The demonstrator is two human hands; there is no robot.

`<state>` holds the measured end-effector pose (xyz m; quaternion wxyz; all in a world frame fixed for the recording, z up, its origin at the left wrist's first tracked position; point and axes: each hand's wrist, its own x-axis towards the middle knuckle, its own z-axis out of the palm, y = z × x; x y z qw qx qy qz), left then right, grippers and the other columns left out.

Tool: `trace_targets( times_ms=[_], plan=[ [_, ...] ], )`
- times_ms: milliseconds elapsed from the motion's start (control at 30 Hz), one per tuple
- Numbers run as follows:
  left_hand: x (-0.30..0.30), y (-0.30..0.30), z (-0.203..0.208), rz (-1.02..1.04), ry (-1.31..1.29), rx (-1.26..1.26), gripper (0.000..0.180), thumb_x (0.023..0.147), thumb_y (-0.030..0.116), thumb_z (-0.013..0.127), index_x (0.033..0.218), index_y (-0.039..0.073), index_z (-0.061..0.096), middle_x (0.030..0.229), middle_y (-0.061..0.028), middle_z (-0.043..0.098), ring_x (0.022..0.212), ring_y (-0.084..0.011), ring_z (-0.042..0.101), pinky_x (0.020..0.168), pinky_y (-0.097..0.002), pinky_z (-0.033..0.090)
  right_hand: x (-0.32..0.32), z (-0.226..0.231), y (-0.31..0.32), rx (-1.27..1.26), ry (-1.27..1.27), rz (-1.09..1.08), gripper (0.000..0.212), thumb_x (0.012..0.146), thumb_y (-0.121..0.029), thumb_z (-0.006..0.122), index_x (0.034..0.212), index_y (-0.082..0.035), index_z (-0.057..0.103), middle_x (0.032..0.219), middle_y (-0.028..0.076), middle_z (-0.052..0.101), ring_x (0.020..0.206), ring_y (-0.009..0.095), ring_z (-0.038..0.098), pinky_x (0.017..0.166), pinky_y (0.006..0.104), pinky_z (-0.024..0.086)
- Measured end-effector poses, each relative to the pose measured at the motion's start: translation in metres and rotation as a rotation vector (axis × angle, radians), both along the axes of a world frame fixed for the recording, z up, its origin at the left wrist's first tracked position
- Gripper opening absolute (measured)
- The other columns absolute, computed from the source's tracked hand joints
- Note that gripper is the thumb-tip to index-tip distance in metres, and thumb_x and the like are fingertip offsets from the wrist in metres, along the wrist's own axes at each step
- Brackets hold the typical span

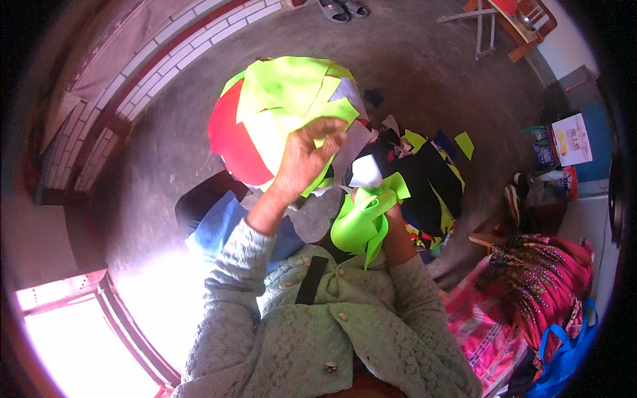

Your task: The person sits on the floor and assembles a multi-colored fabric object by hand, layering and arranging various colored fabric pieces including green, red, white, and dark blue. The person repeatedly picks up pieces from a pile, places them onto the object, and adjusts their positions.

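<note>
In front of me rises a rounded heap of cut fabric pieces, with neon yellow pieces [285,83] on top and a red piece [235,142] on its left side. My left hand [305,156] reaches over the heap, its fingers closed on the edge of a neon yellow fabric piece [343,111]. Closer to my lap, my right hand [393,212] grips a bunch of neon green fabric pieces [361,222], which hide most of its fingers. A white piece [365,171] sticks up beside that bunch; I cannot tell whether it is held.
Black cloth [415,176] and mixed scraps spread on the floor to the right. Blue fabric [222,222] lies by my left forearm. A pink beaded cloth [537,278] and a blue bag [564,358] are at lower right. Slippers [335,10] and a folding stand [483,30] are farther off.
</note>
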<state>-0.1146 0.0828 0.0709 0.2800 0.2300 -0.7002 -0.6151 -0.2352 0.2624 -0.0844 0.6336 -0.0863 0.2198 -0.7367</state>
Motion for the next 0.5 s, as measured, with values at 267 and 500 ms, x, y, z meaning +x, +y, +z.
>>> trace_targets(
  times_ms=[267,500],
  plan=[
    [0.025,0.036,-0.027,-0.134,0.092,0.187,0.046,0.081,-0.002,0.063,0.124,0.008,0.050,0.104,-0.0049,0.058,0.088,-0.0111,0.059,0.080,-0.0257,0.047,-0.013,0.016,0.000,-0.148,-0.083,0.216,0.040,0.084,-0.040,0.062,0.095,-0.002,0.056,0.084,0.011,0.054,0.067,0.016,0.053,0.058,0.0271,0.047],
    [0.018,0.051,-0.028,-0.333,0.203,0.258,0.044,0.081,-0.010,0.058,0.122,0.005,0.053,0.116,-0.0094,0.049,0.090,-0.0189,0.060,0.067,-0.0267,0.060,-0.024,-0.014,0.008,-0.075,-0.169,0.376,0.043,0.084,-0.043,0.060,0.097,-0.001,0.056,0.086,0.012,0.057,0.070,0.018,0.056,0.060,0.0293,0.048]
  ],
)
